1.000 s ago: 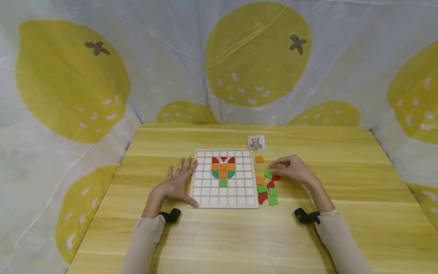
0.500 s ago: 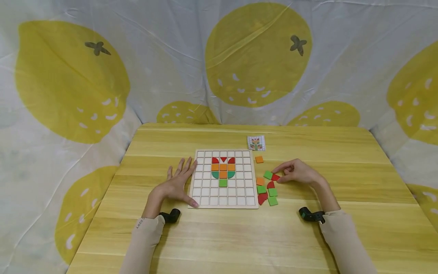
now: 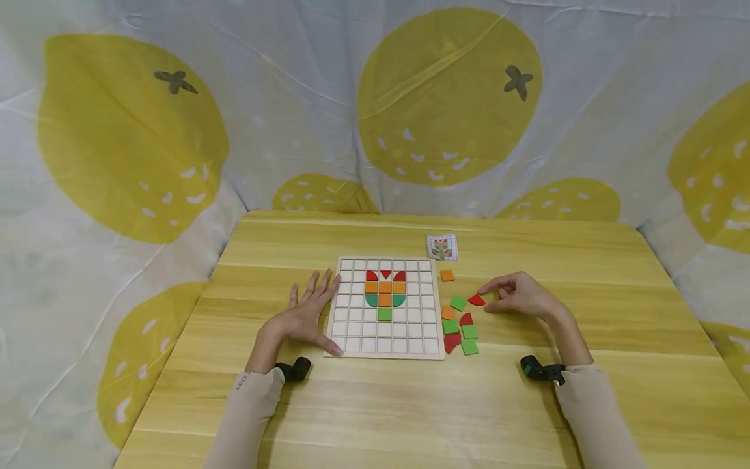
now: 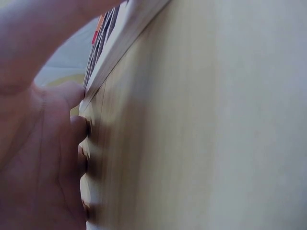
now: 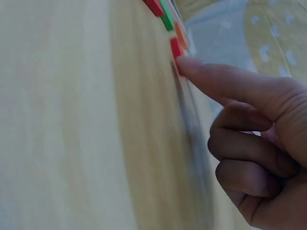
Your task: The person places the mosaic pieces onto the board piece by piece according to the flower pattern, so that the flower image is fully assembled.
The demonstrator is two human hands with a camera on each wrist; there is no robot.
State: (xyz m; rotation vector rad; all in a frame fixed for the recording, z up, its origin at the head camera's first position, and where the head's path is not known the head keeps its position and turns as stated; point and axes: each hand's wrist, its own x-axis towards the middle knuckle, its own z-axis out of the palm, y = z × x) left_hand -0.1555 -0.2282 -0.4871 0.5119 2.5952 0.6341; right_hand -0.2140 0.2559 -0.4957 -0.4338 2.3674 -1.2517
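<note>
My left hand (image 3: 303,320) lies with fingers spread along the left edge of a wooden grid board (image 3: 359,339), thumb at its lower left corner and fingertips on its upper left edge. On the board, red, orange, green and teal tiles make a tulip shape, with a green square (image 3: 384,314) at its foot. Right of the board, my right hand (image 3: 521,294) pinches a red quarter-circle tile (image 3: 476,299) between thumb and index finger, other fingers curled in. The right wrist view shows the thumb against the edge of this red tile (image 5: 176,47).
Several loose tiles lie right of the board, among them a green square (image 3: 458,303), an orange square (image 3: 447,275) and a red piece (image 3: 452,342). A small printed pattern card (image 3: 442,247) lies behind them. A lemon-print cloth (image 3: 328,98) hangs behind the table.
My right hand has come down and right to the red quarter-circle tile and pinched it. The tile has turned and moved away from the green square. The left hand stays put.
</note>
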